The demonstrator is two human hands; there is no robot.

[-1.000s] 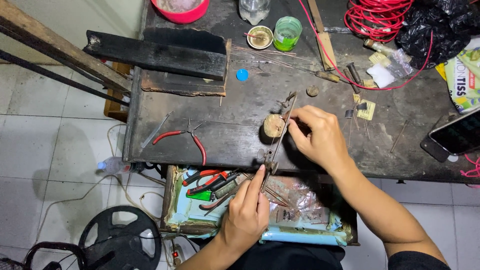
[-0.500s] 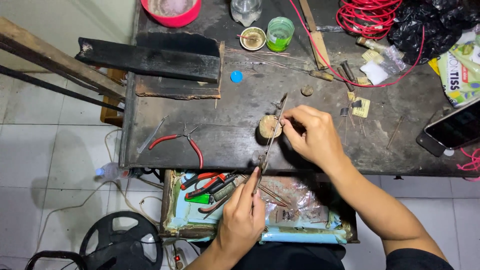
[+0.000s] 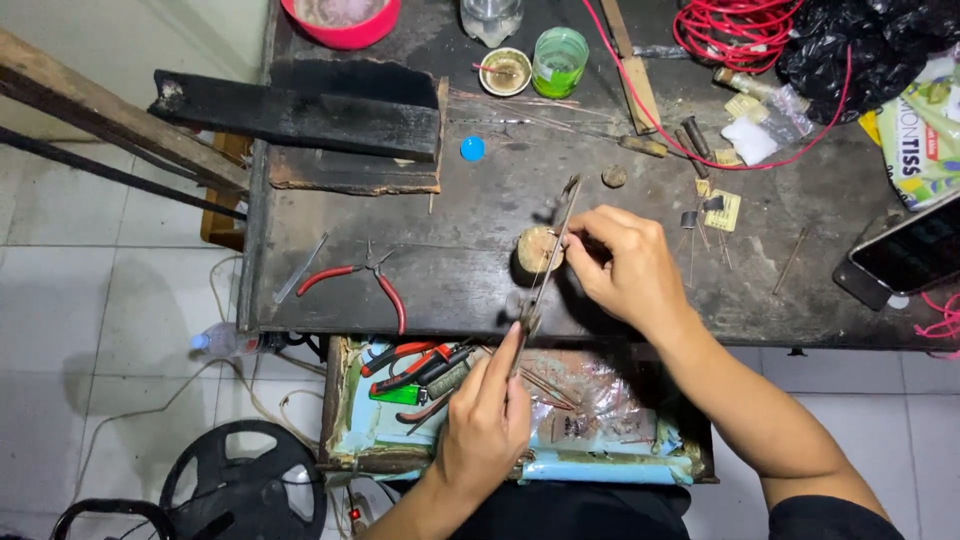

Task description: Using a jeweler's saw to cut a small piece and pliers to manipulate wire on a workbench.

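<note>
the right hand (image 3: 625, 262), just right of the frame's centre, has its fingertips pressed together in a pinch grip on something too small to make out, right beside a small round wooden spool (image 3: 537, 248) standing on the dark counter (image 3: 470, 270). the left hand (image 3: 487, 425), lower centre, pinches the near end of a long thin metal tool (image 3: 548, 262) between thumb and forefinger; the tool slants up across the counter's front edge and past the spool, its far tip pointing toward the upper centre.

below the counter edge an open drawer (image 3: 345, 400) holds red-handled tools and a green lighter. to the left on the counter lie red-handled pliers (image 3: 372, 278), jaws spread, with a blue bottle cap (image 3: 472, 148) above them. at the top sit a green cup (image 3: 559, 61) and a small round tin (image 3: 505, 71); a coil of red wire (image 3: 725, 25) is at upper right, and a phone (image 3: 905, 252) lies at the right edge.

judging from this, the tool is held only at 1 end and overhangs the drawer, so a loosened pinch could drop it in. the spool looks light; a nudge from the tool or fingers could roll it. whatever the right hand pinches could slip and vanish among the clutter.
</note>
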